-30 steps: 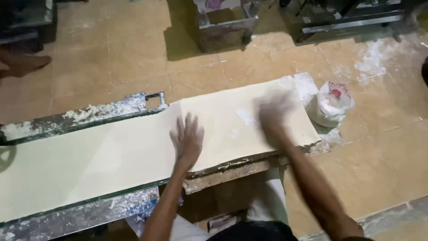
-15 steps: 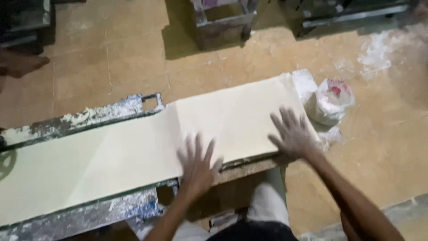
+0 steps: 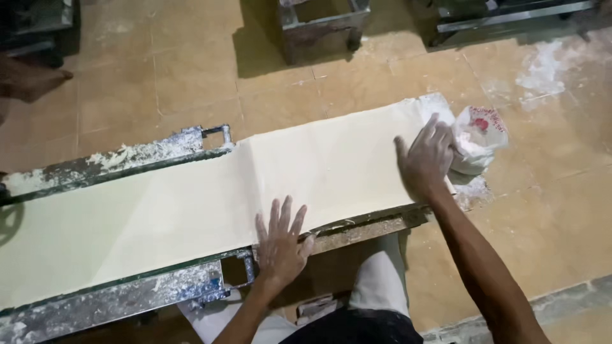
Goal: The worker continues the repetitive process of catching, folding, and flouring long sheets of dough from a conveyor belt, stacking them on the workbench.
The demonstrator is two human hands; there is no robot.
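Head view, looking down: a long pale dough sheet [image 3: 210, 204] lies stretched across a metal-framed table [image 3: 121, 302], running from the far left to the right end, where a white flour bag [image 3: 478, 137] sits on the tan tiled floor [image 3: 191, 70] just beside it.

And there's movement. A moment ago the right hand [image 3: 426, 159] was spread flat on the sheet, short of its end; now it has swept out to the sheet's right edge, touching the bag's side. The left hand [image 3: 280, 239] has slid back toward the near edge, after sitting further up the sheet a second ago. My read: the hands are working the surface, flouring or smoothing it, and the right one looks to be going back to the flour.

Pose now: left hand open, fingers fanned, palm pressed flat at the sheet's near edge by the rail, forearm coming straight up from below. Right hand open too, fingers loosely spread, gripping nothing, arm stretched long on a diagonal.

A bare foot [image 3: 32, 79] of another person shows far left. Metal stands [image 3: 322, 25] cast shadows up top.
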